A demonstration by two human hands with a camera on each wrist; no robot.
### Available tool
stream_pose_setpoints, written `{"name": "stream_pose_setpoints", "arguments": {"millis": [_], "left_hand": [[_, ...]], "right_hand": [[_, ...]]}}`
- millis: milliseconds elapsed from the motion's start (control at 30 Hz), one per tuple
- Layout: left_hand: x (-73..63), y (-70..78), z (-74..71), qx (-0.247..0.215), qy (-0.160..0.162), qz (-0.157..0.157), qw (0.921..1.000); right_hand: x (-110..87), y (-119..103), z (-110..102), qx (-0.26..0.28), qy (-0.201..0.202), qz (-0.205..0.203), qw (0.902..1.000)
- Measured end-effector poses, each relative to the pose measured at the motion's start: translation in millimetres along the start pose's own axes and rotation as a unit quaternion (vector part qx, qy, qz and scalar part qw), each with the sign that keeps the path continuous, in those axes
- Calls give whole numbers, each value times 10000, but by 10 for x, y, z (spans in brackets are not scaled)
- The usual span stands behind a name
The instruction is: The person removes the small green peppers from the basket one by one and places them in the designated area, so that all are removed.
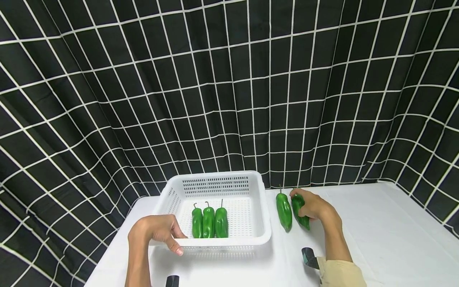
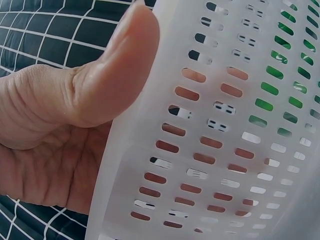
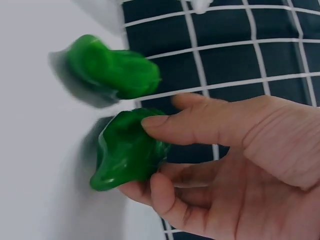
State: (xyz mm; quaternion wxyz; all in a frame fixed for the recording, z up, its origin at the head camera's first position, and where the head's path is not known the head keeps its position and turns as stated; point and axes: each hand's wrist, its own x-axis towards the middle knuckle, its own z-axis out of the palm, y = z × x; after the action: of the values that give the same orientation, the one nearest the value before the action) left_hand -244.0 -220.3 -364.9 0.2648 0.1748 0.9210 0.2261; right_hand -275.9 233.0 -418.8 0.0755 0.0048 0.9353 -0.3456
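Observation:
My left hand [image 1: 155,229] grips the near left rim of a white plastic basket [image 1: 233,241], thumb outside and fingers inside. Through the slotted wall of the basket [image 2: 132,120], the left wrist view shows parts of those fingers. Three green peppers [image 1: 208,223] lie side by side in the basket, stems pointing away. To its right, my right hand [image 1: 317,205] holds another green pepper [image 3: 125,150] between thumb and fingers, at or just above the table; contact there is unclear. A further green pepper [image 1: 284,211] lies just left of that one.
White cloth [image 1: 387,231] covers the table. Behind it and along both sides hangs a black curtain [image 1: 258,99] with a white grid. A black device [image 1: 309,257] sits by the right wrist, and another dark one [image 1: 172,281] shows near the left forearm.

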Motion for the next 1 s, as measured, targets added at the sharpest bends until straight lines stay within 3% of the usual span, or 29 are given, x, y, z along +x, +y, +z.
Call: {"name": "stream_pose_setpoints", "arguments": {"millis": [300, 533, 1000], "left_hand": [[17, 31, -2, 27, 36, -110, 9999], [22, 42, -16, 61, 83, -165, 9998], [4, 24, -9, 40, 83, -99, 9999]], "right_hand": [[20, 74, 30, -369, 184, 408, 9983], [16, 80, -2, -175, 55, 335, 9993], [4, 17, 7, -332, -118, 209, 9992]]}}
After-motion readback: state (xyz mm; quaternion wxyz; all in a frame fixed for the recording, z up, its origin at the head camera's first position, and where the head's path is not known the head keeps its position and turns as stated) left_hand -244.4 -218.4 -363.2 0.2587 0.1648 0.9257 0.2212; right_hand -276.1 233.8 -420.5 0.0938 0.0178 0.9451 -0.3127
